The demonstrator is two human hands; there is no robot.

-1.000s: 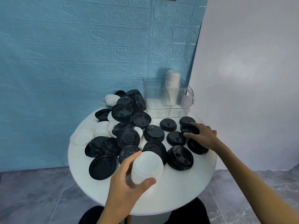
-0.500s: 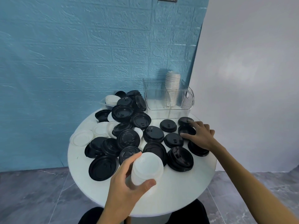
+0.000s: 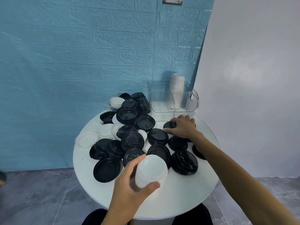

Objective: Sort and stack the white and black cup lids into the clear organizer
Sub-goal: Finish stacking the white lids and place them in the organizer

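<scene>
You look down on a round white tabletop (image 3: pixel 178 197) set against a blue brick-patterned wall (image 3: pixel 81 54). Your left hand (image 3: pixel 129 190) is at 6 o'clock, near the front edge, with thumb and fingers (image 3: pixel 134 163) curled round a stack of white lids (image 3: pixel 151 171), gripping it by its sides. Your right hand (image 3: pixel 183 126) reaches to about 1 o'clock, palm down, its fingers bent over a black lid (image 3: pixel 168 125); you cannot tell whether they grip the lid or only rest on it.

The clear organizer (image 3: pixel 190 101) stands at 12 to 1 o'clock at the back edge, just beyond the right hand. A tall stack of white lids (image 3: pixel 177 85) leans inside its right compartment; the left compartment looks bare, though the ribbed wall blurs it.

Loose black lids (image 3: pixel 132 142) crowd the tabletop from 9 o'clock through the centre to 3 o'clock, many overlapping, some upside down. Loose white lids (image 3: pixel 87 138) lie flat at 9 to 10 o'clock, and more white ones sit in a small clear tub (image 3: pixel 109 105) at 11 o'clock.

Grey tiled floor (image 3: pixel 32 200) shows around the tabletop.
</scene>
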